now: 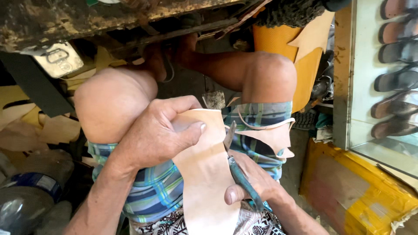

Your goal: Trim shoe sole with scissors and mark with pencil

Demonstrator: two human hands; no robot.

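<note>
— Head view, looking down at the lap: what's being worked nearest us?

— A long tan leather piece (204, 174), sole-shaped, smooth and pale, lying across the plaid shorts (156, 191). The left hand (156, 135) has its fingers closed on the rounded upper end, thumb pressed flat on the face. The right hand (252, 182) has its fingers wrapped round a pair of shears (237, 169) with teal handles, blades at the leather's right edge.

— How far along does the cutting look?

— I'd judge well along on that side. A curled offcut (272, 135) hangs from the right edge, thin strip and wider flap, and the top is already rounded. The lower part runs out of sight, so I can't tell what remains there.

— And further off?

— Bare knees, then a grimy metal desk edge (87, 17) overhead. An orange textured sheet (278, 41) stands behind. To the right, a glass case (361, 87) holds dark sandals (398, 80) in a row, above a yellow wrapped box (357, 191).
</note>
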